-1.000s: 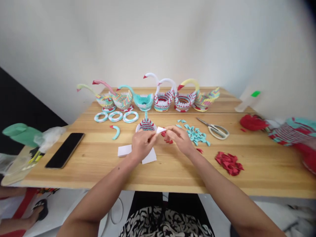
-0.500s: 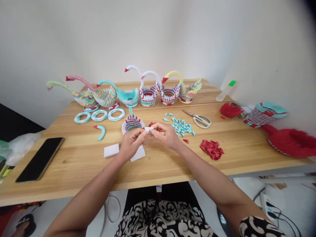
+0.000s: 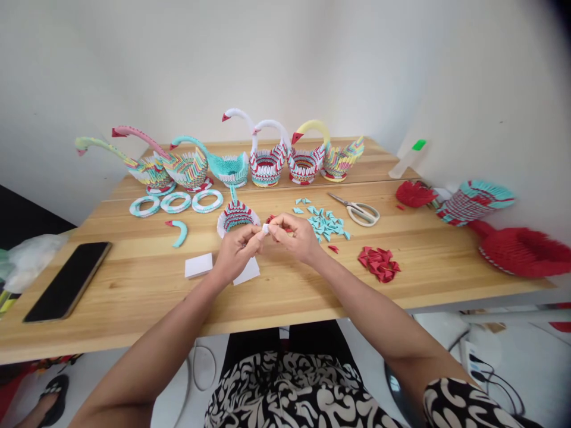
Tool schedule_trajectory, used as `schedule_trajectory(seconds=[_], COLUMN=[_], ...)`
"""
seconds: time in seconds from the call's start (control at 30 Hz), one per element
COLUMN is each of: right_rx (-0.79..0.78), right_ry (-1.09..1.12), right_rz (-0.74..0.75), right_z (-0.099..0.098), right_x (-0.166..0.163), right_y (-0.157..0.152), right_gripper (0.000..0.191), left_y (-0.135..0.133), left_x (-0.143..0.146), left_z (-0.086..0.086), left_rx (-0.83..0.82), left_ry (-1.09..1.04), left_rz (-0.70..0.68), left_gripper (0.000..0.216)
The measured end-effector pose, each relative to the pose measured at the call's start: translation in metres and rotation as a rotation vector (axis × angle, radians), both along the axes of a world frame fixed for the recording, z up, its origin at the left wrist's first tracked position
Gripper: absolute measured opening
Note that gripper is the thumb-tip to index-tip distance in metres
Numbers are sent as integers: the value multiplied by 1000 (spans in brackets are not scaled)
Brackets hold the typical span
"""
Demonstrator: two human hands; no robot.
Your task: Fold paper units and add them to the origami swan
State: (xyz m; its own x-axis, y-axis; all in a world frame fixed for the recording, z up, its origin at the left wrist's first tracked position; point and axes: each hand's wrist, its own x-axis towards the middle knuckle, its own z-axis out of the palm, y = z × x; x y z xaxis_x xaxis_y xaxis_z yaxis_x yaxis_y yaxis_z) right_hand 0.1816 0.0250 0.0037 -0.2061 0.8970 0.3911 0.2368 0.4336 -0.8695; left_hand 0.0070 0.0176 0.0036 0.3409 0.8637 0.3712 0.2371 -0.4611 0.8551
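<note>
the white paper (image 3: 266, 228) shows smaller than a second ago, so the folding seems further along; left hand (image 3: 237, 251) and right hand (image 3: 298, 238) both pinch it above the table (image 3: 285, 300), near the small striped basket (image 3: 236, 215).

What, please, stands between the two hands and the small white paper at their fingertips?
Nothing visible: the left hand and right hand both already pinch the paper. The nearest basket sits beyond the left hand, not between.
</note>
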Motion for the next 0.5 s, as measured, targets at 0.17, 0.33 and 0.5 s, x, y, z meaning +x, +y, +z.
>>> schedule_trajectory(seconds=[0.17,0.33,0.5], right_rx=[-88,-132,-107], right_ry=[106,152,121], right_rz=[81,66,32], right_z=[-5,-9,-10], right_x=[1,2,2], right_y=[4,8,9], right_gripper=[27,28,26], left_y=[2,2,1], left_x=[1,-1,-1], left_z=[-7,-10,-8], left_rx=[20,84,27], left_ry=[-1,72,18], left_rz=[48,102,90], left_gripper=[29,28,31])
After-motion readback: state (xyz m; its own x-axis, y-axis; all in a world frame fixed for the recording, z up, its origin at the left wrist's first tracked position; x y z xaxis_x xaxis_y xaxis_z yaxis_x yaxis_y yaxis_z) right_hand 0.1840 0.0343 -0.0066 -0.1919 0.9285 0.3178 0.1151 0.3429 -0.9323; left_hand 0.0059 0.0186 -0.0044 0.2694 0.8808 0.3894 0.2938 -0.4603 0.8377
